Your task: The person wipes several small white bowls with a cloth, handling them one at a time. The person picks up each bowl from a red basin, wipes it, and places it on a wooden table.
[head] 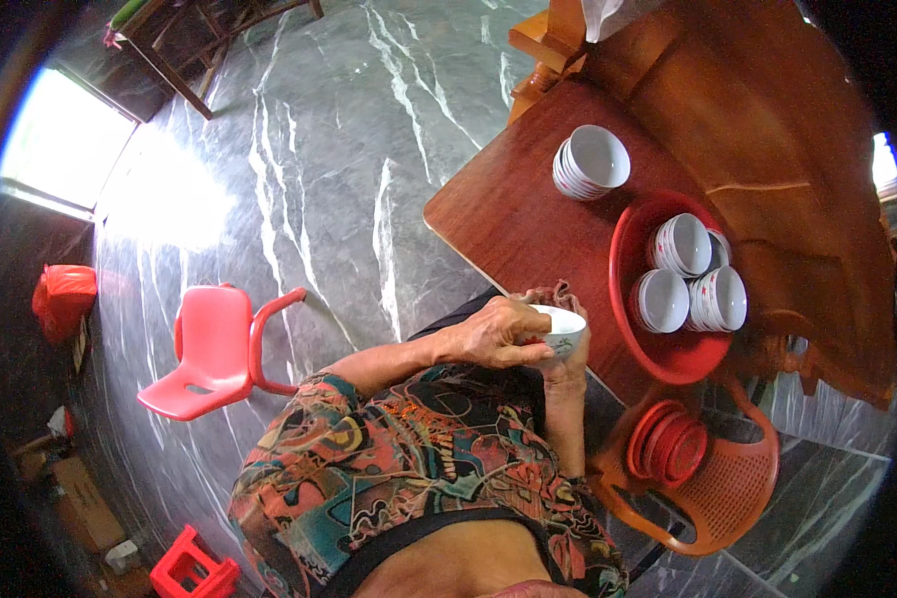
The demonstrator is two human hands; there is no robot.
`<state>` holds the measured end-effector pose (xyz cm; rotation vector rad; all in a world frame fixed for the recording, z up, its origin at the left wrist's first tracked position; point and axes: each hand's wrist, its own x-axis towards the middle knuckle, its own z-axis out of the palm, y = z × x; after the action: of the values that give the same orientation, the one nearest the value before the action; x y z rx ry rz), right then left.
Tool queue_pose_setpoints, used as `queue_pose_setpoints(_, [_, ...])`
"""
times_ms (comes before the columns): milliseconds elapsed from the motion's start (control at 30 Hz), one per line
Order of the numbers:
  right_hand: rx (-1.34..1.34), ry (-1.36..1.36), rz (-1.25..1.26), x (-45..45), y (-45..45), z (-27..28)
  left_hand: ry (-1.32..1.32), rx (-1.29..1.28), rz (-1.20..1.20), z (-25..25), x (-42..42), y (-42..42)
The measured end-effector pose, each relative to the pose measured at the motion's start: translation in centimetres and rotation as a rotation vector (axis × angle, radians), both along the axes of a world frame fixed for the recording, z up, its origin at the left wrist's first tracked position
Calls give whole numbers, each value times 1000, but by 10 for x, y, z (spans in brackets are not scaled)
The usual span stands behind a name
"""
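Between my hands is a white bowl (567,326) with a painted floral pattern, tilted over the near edge of the reddish-brown wooden table (486,202). My left hand (502,333) grips its left rim, fingers over the inside and thumb along the outside. From the right and below, my right hand (572,360) holds the same bowl, its fingers largely hidden. A crumpled brownish cloth (563,296) shows just behind the bowl; which hand holds it, I cannot tell. To the right, a red plastic basin (624,314) contains several stacks of white bowls (662,300).
Another bowl stack (598,157) stands farther back on the table. An orange plastic chair (740,493) bears stacked red plastic containers (673,448). Carved wooden furniture (785,149) borders the table's right side. At left are a pink-red armchair (213,336) and a red stool (194,568).
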<state>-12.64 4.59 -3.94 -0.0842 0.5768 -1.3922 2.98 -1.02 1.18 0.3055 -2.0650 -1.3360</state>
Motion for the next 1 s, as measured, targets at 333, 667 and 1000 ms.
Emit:
queue_pose_setpoints(333, [-78, 637, -247, 6, 14, 11, -162, -223, 169, -14, -5, 7])
queue_pose_setpoints(667, [-162, 899, -308, 16, 18, 16, -224, 74, 47, -2, 1, 1])
queue_pose_setpoints(1000, [-165, 128, -109, -8, 6, -2, -1, 598, -51, 11, 7, 5])
